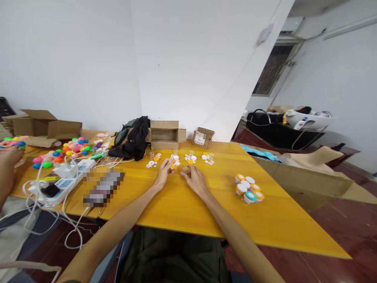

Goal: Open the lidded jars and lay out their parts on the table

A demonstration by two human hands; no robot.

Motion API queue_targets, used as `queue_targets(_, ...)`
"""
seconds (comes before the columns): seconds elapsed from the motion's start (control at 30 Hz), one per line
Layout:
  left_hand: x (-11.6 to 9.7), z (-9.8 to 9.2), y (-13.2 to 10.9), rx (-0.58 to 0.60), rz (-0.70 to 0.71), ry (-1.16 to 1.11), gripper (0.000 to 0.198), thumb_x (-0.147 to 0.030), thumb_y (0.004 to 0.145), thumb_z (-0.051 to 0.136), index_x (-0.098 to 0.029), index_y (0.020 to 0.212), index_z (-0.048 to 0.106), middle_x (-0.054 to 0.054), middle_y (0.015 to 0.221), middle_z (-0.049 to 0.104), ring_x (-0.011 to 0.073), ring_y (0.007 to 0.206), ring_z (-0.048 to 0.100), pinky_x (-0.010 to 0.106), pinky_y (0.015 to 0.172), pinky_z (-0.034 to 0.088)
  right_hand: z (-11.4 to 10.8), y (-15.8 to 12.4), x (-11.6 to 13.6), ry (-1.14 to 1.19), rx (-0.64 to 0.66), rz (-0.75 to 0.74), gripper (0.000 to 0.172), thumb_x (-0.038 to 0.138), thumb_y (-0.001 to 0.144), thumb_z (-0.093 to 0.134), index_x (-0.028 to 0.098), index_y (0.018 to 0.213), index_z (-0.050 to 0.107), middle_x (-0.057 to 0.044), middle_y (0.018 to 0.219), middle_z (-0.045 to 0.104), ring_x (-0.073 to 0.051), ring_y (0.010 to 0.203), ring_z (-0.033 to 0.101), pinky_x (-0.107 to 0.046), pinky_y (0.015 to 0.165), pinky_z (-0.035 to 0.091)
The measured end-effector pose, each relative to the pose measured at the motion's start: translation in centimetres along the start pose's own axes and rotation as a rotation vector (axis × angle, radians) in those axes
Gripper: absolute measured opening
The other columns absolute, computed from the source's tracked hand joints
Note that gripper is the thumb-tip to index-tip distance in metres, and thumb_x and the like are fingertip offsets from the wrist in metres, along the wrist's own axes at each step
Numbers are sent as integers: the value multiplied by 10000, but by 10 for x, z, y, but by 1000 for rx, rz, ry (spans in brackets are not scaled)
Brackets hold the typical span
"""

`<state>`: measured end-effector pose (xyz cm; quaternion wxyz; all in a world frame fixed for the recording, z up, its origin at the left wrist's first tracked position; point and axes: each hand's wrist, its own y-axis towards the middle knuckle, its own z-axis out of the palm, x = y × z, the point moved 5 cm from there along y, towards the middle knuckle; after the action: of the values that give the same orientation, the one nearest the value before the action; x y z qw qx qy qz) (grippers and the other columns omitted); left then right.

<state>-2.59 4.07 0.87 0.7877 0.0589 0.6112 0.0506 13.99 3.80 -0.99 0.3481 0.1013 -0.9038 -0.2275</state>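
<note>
My left hand [163, 173] is closed around a small orange and white plastic part [173, 164], held just above the table. Close by, my right hand [194, 179] has its fingers curled on a small clear cup-like piece [186, 169], mostly hidden by the fingers. Beyond the hands lie small groups of loose parts: white gear-shaped pieces [151, 162], an orange piece [190, 161], and white and clear pieces [209, 158]. To the right stands a cluster of small round containers [249, 189] with orange, white and teal lids.
Along the wall are an open cardboard box [164, 135], a smaller box [203, 137] and a black bag [132, 139]. Leftward lie a blurred phone-like device [103, 189], a power strip [69, 182] with cables and colourful balls [76, 146]. Another person's hand [8, 163] shows at far left.
</note>
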Motion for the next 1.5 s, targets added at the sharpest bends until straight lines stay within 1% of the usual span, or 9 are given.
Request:
queue_targets(0.13,-2,7,-3,114,53,92,340,-536,787,698,-208,806,612,-37,642,558,118,588,518,232,571,406,-14,-7,8,196,-75,-80,267,438,891,554,239,1054,625,-70,958,696,-239,869,653,-375,808,531)
queue_targets(0.3,-2,17,-9,267,131,268,379,-581,837,617,-204,881,612,-3,787,591,155,744,535,271,702,448,-15,-14,25,414,27,-123,251,434,918,494,230,962,633,-32,826,702,-192,698,624,-321,696,530)
queue_targets(0.4,-1,19,-11,311,157,356,396,-594,863,569,-199,891,600,7,822,591,165,775,521,280,738,438,-14,-16,28,432,40,-139,224,396,911,490,231,945,638,-23,812,701,-182,653,600,-317,678,528)
queue_targets(0.63,0,22,-13,408,167,419,460,-638,896,496,-191,834,580,-15,758,544,141,697,480,273,713,422,-19,-20,34,327,11,-272,170,274,893,492,247,876,659,-65,913,689,-204,760,616,-340,766,527)
queue_targets(0.9,0,25,-15,474,128,357,509,-689,845,549,-183,872,595,-17,750,530,124,648,452,259,636,412,-21,-18,33,396,5,-264,192,279,912,503,248,841,679,-47,850,683,-208,791,621,-327,759,525)
queue_targets(1.13,7,22,-12,426,72,458,533,-708,865,471,-197,726,531,-51,599,442,122,574,420,260,585,375,-20,-20,34,405,31,-285,213,324,937,497,247,861,680,-53,858,675,-199,768,616,-321,747,525)
queue_targets(1.23,6,21,-11,389,83,466,553,-729,855,463,-200,703,519,-42,611,466,132,599,438,271,618,397,-19,-19,33,402,34,-269,226,338,937,495,253,865,693,-55,859,681,-202,761,613,-327,747,528)
queue_targets(1.4,2,24,-14,442,126,397,538,-709,832,540,-188,930,630,13,815,609,147,687,481,275,661,419,-18,-18,32,417,10,-241,224,313,910,503,253,867,714,-44,834,686,-193,728,601,-321,727,529)
queue_targets(1.5,2,26,-15,484,154,402,537,-691,845,547,-178,966,650,14,800,610,140,660,469,278,667,421,-17,-19,32,427,1,-234,223,308,898,503,250,851,714,-36,803,679,-190,710,595,-313,705,524)
